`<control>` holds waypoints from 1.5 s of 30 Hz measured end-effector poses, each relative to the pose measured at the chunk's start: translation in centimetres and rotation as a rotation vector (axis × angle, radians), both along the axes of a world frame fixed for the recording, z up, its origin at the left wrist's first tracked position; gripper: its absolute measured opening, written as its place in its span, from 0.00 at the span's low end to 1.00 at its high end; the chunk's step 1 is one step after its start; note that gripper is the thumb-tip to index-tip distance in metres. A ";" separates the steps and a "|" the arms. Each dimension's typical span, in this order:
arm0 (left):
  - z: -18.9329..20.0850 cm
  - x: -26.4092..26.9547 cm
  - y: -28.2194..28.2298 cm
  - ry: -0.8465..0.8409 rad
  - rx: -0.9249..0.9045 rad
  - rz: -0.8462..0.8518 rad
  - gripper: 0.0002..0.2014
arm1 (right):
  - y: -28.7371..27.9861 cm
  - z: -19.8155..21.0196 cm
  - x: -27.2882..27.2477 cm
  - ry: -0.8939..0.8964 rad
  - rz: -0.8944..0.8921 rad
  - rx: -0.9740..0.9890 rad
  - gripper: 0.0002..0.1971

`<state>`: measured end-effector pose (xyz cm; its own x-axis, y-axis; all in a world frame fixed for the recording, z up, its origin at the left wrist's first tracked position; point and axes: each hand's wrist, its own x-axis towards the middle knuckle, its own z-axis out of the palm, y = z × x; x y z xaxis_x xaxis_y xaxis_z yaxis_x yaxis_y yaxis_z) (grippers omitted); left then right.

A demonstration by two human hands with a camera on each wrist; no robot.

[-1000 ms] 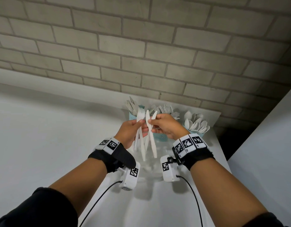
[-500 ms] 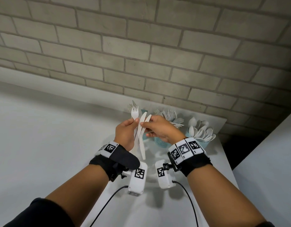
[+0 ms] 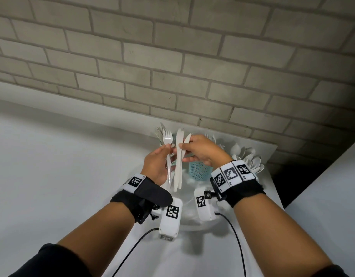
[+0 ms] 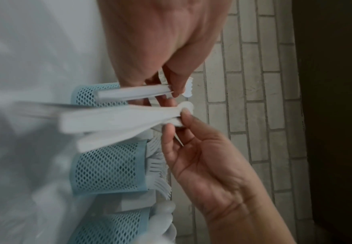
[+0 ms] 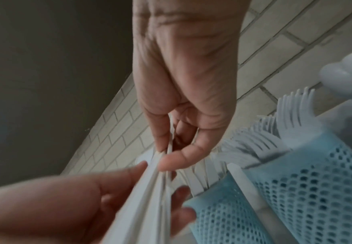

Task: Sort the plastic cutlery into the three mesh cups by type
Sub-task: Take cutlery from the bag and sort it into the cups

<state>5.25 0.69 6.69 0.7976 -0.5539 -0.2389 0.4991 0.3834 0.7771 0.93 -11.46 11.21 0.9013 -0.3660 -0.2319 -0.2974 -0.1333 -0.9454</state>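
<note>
My left hand (image 3: 168, 146) pinches a white plastic fork (image 3: 167, 150) upright, tines up. Just right of it, my right hand (image 3: 182, 147) pinches two white plastic knives (image 3: 179, 166) near their blades, handles hanging down past my left palm. In the left wrist view the fork (image 4: 133, 93) lies above the knives (image 4: 118, 118), which blur. Both hands hover over three blue mesh cups at the wall. The middle cup (image 3: 198, 171) holds forks and the right cup's spoons (image 3: 248, 158) fan out. The left cup, holding knives, is mostly hidden behind my hands.
The cups stand on a narrow white table (image 3: 192, 256) against a grey brick wall (image 3: 172, 66). A white surface (image 3: 42, 166) lies to the left and another white block (image 3: 332, 196) to the right, with a dark gap between it and the table.
The bundle has split: the fork has moved left in my left hand, and the two knives have stayed with my right hand. Both hands have risen toward the cups.
</note>
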 end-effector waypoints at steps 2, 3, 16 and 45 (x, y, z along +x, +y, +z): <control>0.0 0.3 0.1 0.008 0.013 0.027 0.08 | -0.9 1.4 0.3 -0.056 -0.086 -0.006 0.11; 0.0 0.4 0.1 0.002 0.018 0.045 0.07 | -1.4 2.3 0.5 -0.118 -0.153 -0.018 0.11; -0.4 1.9 -0.2 0.006 -0.066 0.129 0.06 | -2.6 -1.2 5.9 -0.181 -0.359 -0.638 0.07; -0.2 -1.3 -1.6 -0.304 0.117 -0.138 0.04 | -4.1 4.0 -0.1 -0.169 -0.138 -0.594 0.09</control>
